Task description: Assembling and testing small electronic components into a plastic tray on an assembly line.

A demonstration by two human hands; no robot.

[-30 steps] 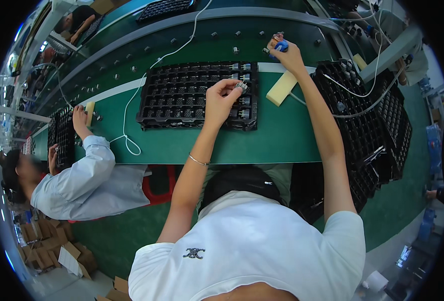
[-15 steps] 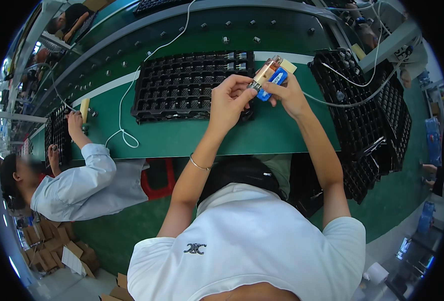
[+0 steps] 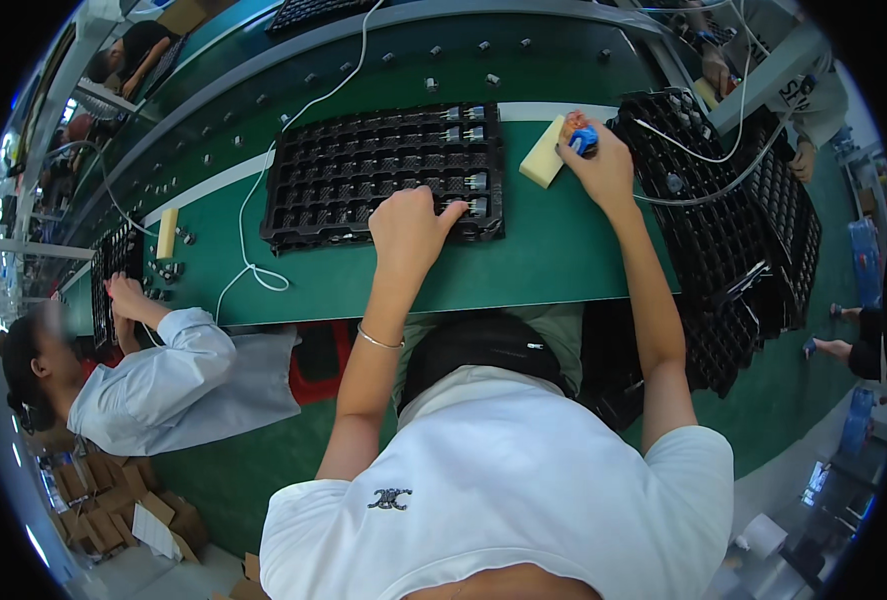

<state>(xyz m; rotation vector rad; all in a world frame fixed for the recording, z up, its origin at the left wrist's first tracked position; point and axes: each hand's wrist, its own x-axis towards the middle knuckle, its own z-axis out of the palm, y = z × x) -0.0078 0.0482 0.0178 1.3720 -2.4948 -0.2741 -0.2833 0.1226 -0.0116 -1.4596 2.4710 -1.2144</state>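
Nearest: thin metal bracelet (image 3: 380, 341) on the left wrist. Beyond it, left hand (image 3: 406, 228) over the lower right part of a black moulded-plastic tray with rows of pockets (image 3: 285, 237). Fingers curled, thumb stretched out to a small silver-and-black component (image 3: 476, 207) near the tray's right edge; thumb tip at or just over it, contact uncertain. Cannot tell whether the curled fingers hold anything.

Right hand (image 3: 605, 168) closed round a blue and copper-coloured handheld piece (image 3: 582, 141), partly hidden by the fingers, just beside a pale yellow rectangular block (image 3: 541, 163). Tray and block both lie on a smooth green worktop (image 3: 338, 288).

Progress, judged from the lie of the parts: early. Components sit toward the tray's right end: two side by side in each of the two farthest rows, others singly visible nearer the thumb. Middle row hard to read there. Pockets across the middle and left show only black plastic, so most of the tray appears left to fill.

Right of the worktop: more black pocketed trays (image 3: 701, 172), overlapping. Left: co-worker in a pale blue sleeve (image 3: 195, 345), hands at another tray.

Farthest: loose small metal parts (image 3: 492, 80), spaced along a dark green strip past the tray, not yet in pockets.
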